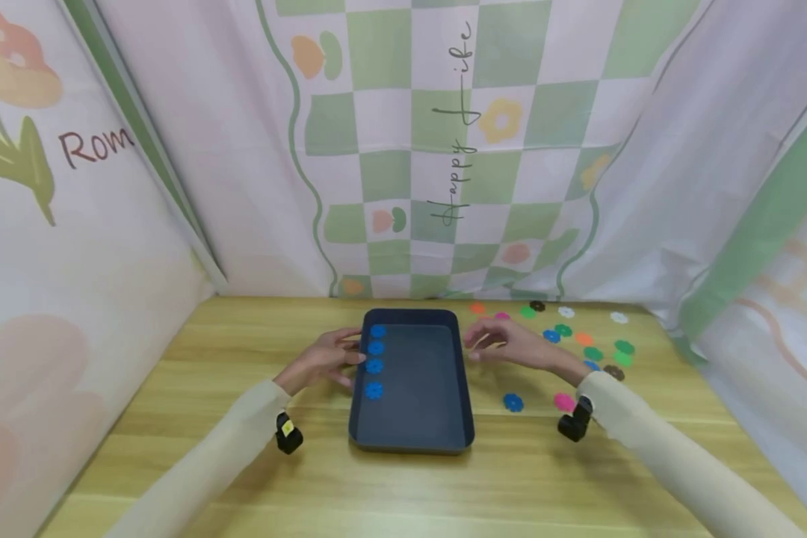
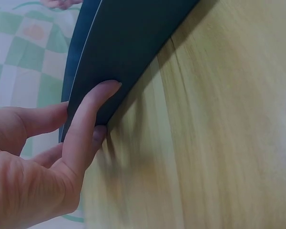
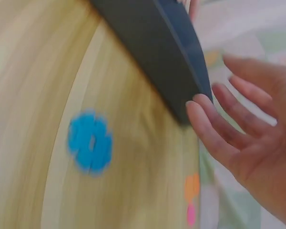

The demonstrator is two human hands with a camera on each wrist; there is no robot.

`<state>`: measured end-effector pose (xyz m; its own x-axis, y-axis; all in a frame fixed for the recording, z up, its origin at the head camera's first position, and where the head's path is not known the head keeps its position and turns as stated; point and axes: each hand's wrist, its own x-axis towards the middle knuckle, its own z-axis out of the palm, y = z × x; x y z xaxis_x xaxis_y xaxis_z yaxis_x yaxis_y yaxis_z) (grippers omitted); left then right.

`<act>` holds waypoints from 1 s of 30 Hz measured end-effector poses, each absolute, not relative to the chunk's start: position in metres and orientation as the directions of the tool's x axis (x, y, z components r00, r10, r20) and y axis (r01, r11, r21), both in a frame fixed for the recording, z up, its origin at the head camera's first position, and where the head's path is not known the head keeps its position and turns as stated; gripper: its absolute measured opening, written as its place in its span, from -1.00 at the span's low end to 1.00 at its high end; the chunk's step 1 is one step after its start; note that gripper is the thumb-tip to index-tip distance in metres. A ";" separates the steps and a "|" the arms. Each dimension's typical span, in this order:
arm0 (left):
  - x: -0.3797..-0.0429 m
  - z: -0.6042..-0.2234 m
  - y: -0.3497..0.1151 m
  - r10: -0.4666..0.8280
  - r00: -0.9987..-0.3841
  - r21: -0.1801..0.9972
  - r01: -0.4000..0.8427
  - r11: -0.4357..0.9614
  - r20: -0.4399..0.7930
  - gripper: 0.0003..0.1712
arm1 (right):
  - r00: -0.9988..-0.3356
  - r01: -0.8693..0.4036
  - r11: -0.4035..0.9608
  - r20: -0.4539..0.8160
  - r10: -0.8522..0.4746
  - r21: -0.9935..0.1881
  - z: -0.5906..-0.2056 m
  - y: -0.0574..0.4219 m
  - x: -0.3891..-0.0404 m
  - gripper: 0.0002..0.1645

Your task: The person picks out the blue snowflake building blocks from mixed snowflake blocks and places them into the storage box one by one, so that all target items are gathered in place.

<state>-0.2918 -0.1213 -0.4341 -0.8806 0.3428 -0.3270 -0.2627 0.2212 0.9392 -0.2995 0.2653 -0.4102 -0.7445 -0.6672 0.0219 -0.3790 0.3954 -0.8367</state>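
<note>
A dark rectangular tray (image 1: 413, 388) lies on the table, with several blue flower-shaped pieces (image 1: 374, 366) in a column along its left side. My left hand (image 1: 323, 362) touches the tray's left wall; in the left wrist view its fingers (image 2: 88, 114) rest against the outer side. Beside the tray's far right side is my right hand (image 1: 507, 344), its fingers loosely bent with nothing between them. In the right wrist view the fingertips are close to the tray's wall (image 3: 152, 57); whether they touch it I cannot tell. A loose blue flower piece (image 1: 513, 403) lies right of the tray.
Flower pieces in several colours are scattered on the right of the wooden table (image 1: 255, 478), among them a pink one (image 1: 565, 402), a brown one (image 1: 614, 372) and a white one (image 1: 619, 317). A checked curtain (image 1: 444, 172) hangs behind the table.
</note>
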 end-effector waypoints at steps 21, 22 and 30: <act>-0.294 -0.433 -0.124 0.371 -0.864 0.939 -0.283 0.197 -0.339 -0.08 | -0.583 -0.477 0.494 -0.159 -0.797 -0.726 -0.443 0.341 -0.275 -0.24; -0.295 -0.434 -0.125 0.375 -0.864 0.941 -0.280 0.192 -0.334 -0.07 | -0.590 -0.499 0.492 -0.136 -0.796 -0.713 -0.444 0.340 -0.275 -0.26; -0.289 -0.440 -0.123 0.368 -0.879 0.950 -0.247 0.192 -0.303 -0.15 | -0.561 -0.552 0.447 -0.084 -0.824 -0.704 -0.449 0.338 -0.273 -0.60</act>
<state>-0.2885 -0.1229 -0.4404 -0.8788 0.3684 -0.3031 -0.2470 0.1922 0.9498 -0.2726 0.3382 -0.4493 -0.5608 -0.8237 -0.0840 -0.5516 0.4474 -0.7039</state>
